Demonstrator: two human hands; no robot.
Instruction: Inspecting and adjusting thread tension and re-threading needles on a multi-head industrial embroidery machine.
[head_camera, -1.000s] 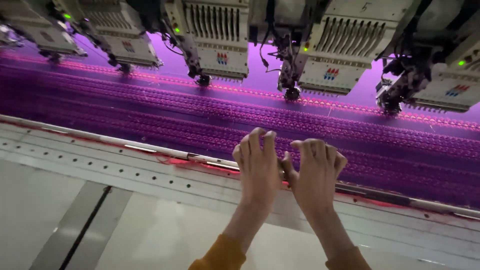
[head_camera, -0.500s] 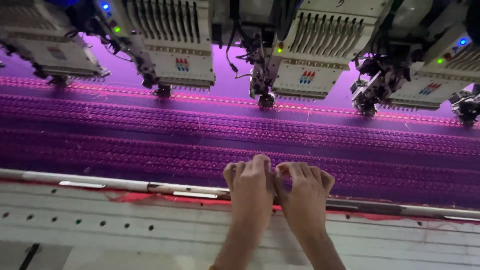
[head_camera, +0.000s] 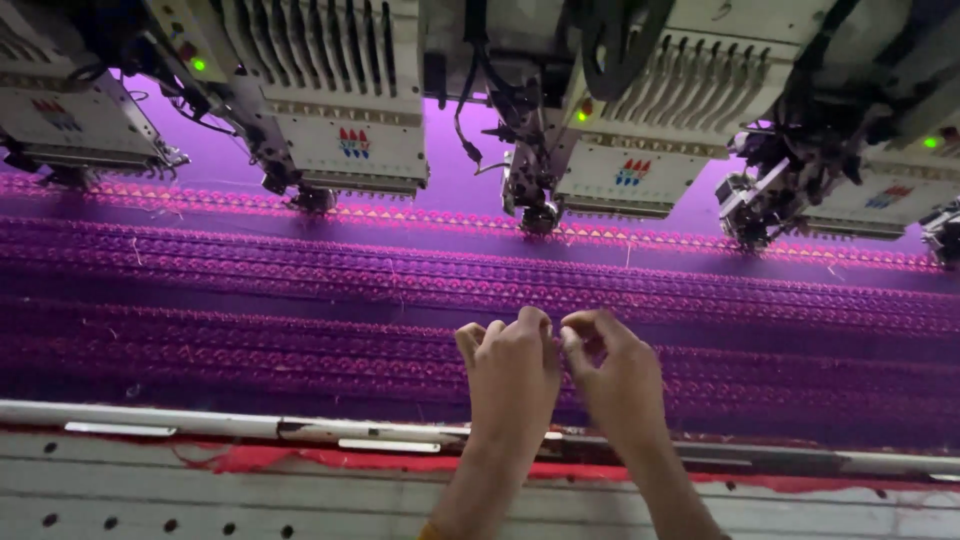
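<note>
The left hand (head_camera: 515, 375) and the right hand (head_camera: 618, 378) meet over the purple embroidered fabric (head_camera: 300, 300), fingers curled in, thumbs and forefingers of both pinched together so that the two sets of fingertips nearly touch each other at the gap between the hands. Whatever is pinched there is too fine to make out (perhaps a thread, but the view does not settle it), so it cannot be told what either hand is closed on, only that both are drawn shut above the cloth. The fabric lies directly beneath the grip and stretches far to either side of it, banded with rows of pink and magenta stitching, loose thread ends scattered across it. Just nearer than the hands, under the wrists, a long metal frame rail (head_camera: 200, 420) runs across the view, and a strip of red cloth (head_camera: 300, 458) shows along its near edge. Nearer again lies a pale perforated table top (head_camera: 150, 500), with the forearms crossing over it. Beyond the grip, well apart from the fingers, a row of embroidery machine heads (head_camera: 340, 120) hangs over the far part of the fabric; one needle assembly (head_camera: 535, 205) sits almost straight ahead of the hands, and small green lamps (head_camera: 199, 65) glow on the housings.
</note>
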